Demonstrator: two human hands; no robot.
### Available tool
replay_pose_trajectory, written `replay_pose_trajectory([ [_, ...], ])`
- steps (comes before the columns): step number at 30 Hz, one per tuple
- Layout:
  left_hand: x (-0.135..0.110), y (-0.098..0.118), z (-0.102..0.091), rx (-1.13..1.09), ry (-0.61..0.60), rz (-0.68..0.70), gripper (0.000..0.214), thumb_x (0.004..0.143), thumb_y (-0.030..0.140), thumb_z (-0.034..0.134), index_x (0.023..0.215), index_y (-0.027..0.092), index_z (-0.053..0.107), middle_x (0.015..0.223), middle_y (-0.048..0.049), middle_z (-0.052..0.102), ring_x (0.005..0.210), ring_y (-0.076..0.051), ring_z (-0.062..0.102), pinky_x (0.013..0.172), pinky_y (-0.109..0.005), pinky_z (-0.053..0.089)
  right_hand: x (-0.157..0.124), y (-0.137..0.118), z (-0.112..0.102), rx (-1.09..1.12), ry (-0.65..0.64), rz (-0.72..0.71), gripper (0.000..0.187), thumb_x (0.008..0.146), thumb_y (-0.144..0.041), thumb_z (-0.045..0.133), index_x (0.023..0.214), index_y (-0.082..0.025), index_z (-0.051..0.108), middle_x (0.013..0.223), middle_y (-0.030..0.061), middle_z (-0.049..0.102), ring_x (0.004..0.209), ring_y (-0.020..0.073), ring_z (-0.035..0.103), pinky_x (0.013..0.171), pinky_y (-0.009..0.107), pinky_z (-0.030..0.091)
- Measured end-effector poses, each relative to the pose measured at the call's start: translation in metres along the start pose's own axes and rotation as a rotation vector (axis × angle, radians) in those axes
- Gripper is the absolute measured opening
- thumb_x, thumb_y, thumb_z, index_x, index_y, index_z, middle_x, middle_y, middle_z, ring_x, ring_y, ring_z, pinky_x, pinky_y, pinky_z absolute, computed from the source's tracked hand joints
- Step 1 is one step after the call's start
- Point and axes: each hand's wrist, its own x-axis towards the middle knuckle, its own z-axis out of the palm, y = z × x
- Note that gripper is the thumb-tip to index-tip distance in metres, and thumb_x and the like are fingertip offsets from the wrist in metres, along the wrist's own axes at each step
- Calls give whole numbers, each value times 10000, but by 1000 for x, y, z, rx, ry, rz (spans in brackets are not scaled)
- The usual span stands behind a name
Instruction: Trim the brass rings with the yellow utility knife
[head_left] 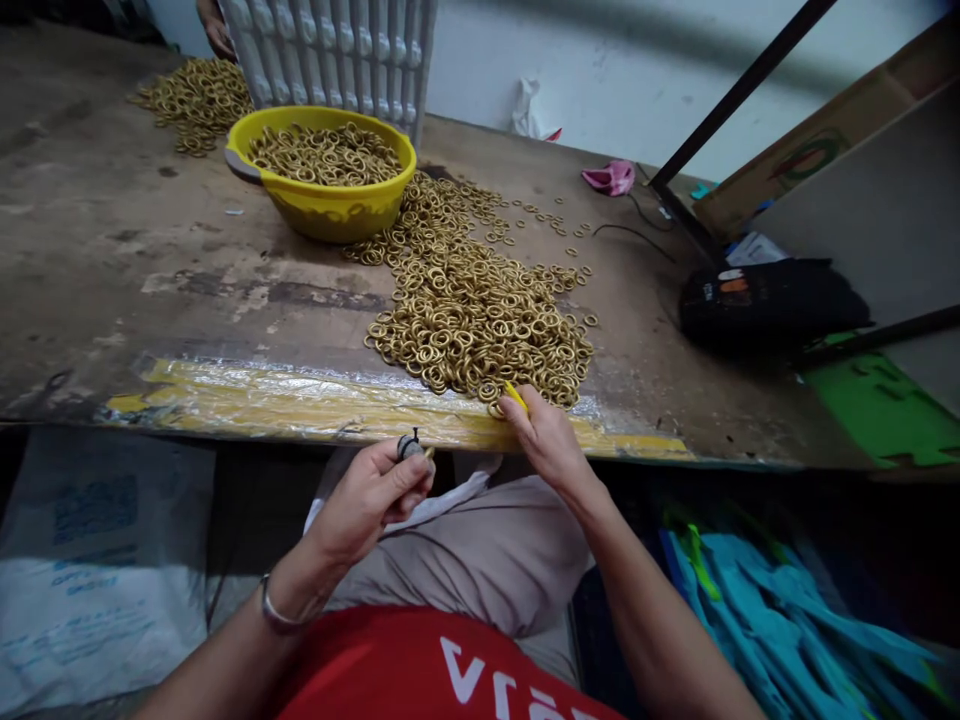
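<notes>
My left hand is below the table's front edge, its fingers pinched on a small dark grey piece with a brass ring at its tip. At the table edge my right hand grips a thin yellow tool whose tip touches the near side of a big pile of brass rings. A yellow bowl full of the same rings stands behind the pile.
Another heap of rings lies at the far left beside a white slatted crate, where another person's hand shows. A black bag and pink object lie at right. Yellow tape lines the table edge.
</notes>
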Motion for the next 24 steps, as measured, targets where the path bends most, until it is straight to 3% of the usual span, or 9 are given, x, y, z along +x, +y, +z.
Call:
replay_pose_trajectory([
  [6, 18, -9, -5, -79, 17, -40, 363, 794, 453, 727, 747, 129, 569, 662, 14, 493, 471, -31, 352, 375, -145, 165, 6, -10, 4, -217, 47, -183, 137, 916, -174, 471, 963, -173, 599, 963, 82, 673, 809, 198, 620, 657, 278, 329],
  [12, 21, -8, -2, -106, 7, -12, 303, 812, 384, 714, 780, 143, 534, 690, 17, 519, 474, -29, 360, 374, -139, 172, 20, -22, 5, -417, -17, -225, 166, 887, -122, 477, 899, -184, 630, 896, 61, 670, 763, 181, 609, 613, 297, 290],
  [15, 22, -6, -1, -164, -36, 2, 245, 824, 346, 696, 869, 164, 538, 680, 27, 527, 472, -38, 384, 376, -138, 180, 26, -21, 5, -404, -15, -241, 159, 873, -113, 478, 875, -162, 629, 890, 82, 657, 745, 181, 593, 614, 296, 297],
  [17, 23, -4, -2, -203, -68, -14, 227, 834, 346, 669, 899, 156, 563, 718, 1, 564, 497, -54, 443, 375, -140, 207, 25, -21, 0, -250, 5, -237, 116, 836, -110, 517, 862, -153, 622, 872, 77, 642, 750, 177, 576, 630, 283, 318],
  [19, 25, -2, -2, -216, -74, -29, 270, 833, 383, 655, 892, 125, 602, 815, -63, 627, 541, -76, 513, 369, -143, 234, 19, -25, -7, 66, -14, -233, 75, 840, -158, 540, 796, -161, 602, 772, 39, 600, 702, 153, 541, 626, 263, 339],
  [21, 27, 0, -2, -204, -39, -31, 326, 817, 421, 678, 890, 108, 626, 875, -103, 663, 555, -84, 544, 357, -139, 239, 10, -33, -15, 461, -157, -209, 164, 880, -267, 541, 751, -172, 577, 643, -15, 516, 590, 116, 477, 574, 241, 346],
  [24, 27, 2, 0, -168, 15, -39, 338, 772, 421, 747, 888, 130, 621, 733, -45, 659, 477, -61, 508, 341, -120, 221, -6, -46, -21, 891, -447, -124, 248, 886, -411, 563, 811, -175, 576, 561, -59, 456, 476, 83, 405, 481, 218, 341],
])
